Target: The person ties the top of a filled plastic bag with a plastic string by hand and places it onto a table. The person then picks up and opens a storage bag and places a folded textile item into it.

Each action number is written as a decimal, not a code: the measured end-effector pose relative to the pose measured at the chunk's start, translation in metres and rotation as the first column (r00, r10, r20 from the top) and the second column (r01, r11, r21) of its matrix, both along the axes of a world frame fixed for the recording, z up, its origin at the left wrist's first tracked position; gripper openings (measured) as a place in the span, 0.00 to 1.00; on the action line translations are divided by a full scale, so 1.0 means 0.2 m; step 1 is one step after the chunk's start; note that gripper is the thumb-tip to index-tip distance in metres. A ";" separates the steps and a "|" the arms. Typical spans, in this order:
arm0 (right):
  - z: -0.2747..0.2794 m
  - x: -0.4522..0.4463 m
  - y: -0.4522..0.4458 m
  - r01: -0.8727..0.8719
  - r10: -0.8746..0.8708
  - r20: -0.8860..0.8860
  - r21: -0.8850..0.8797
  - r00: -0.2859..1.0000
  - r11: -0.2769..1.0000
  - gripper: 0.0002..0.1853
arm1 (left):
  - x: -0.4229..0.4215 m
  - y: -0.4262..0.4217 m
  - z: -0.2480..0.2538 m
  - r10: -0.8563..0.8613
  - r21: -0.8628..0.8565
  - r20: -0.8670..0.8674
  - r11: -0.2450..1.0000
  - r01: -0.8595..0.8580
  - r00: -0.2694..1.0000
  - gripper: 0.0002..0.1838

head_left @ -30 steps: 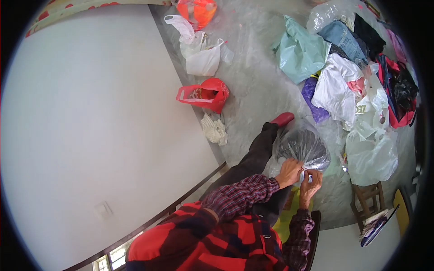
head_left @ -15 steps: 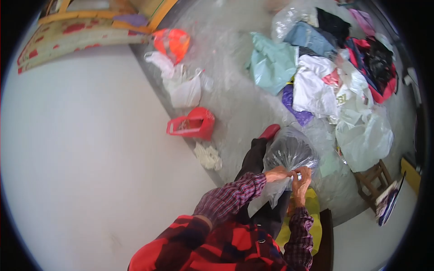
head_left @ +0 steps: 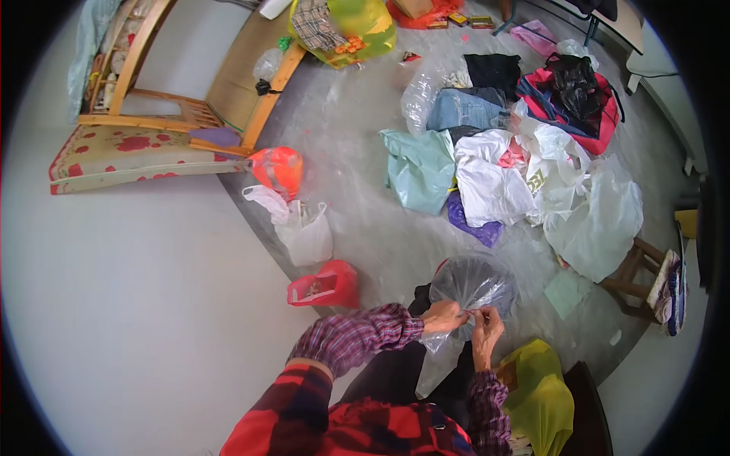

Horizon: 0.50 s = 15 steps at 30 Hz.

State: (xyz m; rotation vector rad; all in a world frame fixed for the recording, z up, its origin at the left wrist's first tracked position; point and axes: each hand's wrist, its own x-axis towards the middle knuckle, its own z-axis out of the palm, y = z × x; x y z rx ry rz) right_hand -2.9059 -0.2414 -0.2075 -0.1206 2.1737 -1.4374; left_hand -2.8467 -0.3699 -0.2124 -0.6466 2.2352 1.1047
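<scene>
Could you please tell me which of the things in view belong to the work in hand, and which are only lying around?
Seemingly part of the work:
clear plastic bag, neck gathered
left hand and right hand, both at its neck

Apparently just lying about:
red bag
white shirt
blue denim
pale green bag
yellow bag

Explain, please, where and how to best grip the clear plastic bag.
The clear plastic bag is probably best pinched at its gathered neck, from above on the wearer's side, where the left hand and right hand are: creases converge there, while the rest bulges round.
</scene>
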 end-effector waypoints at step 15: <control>0.27 0.29 0.06 0.114 -0.133 -0.324 -0.076 0.937 0.991 0.03 | -0.15 -0.07 0.24 -0.915 -0.556 -0.308 0.397 0.730 0.262 0.08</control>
